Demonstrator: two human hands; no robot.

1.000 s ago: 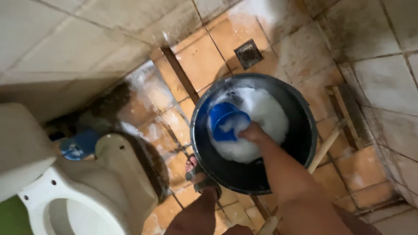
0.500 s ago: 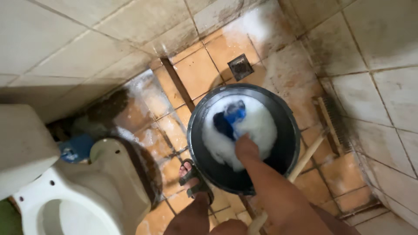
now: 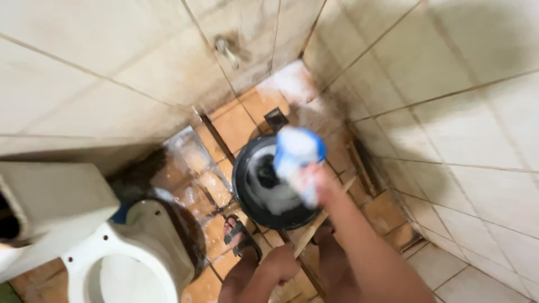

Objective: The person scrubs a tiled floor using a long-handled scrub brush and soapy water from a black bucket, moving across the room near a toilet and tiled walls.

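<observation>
Lifted clear of the black bucket now: right hand gripping foam-filled blue scoop, at bucket's 2 o'clock. Keeping it level avoids spilling. Left hand unseen.

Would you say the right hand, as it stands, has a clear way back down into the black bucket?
Probably yes. The right hand holds a foam-filled blue scoop right above the black bucket, whose open top holds only suds; nothing lies between them. The wooden stick leans beside the rim, not across it.
</observation>
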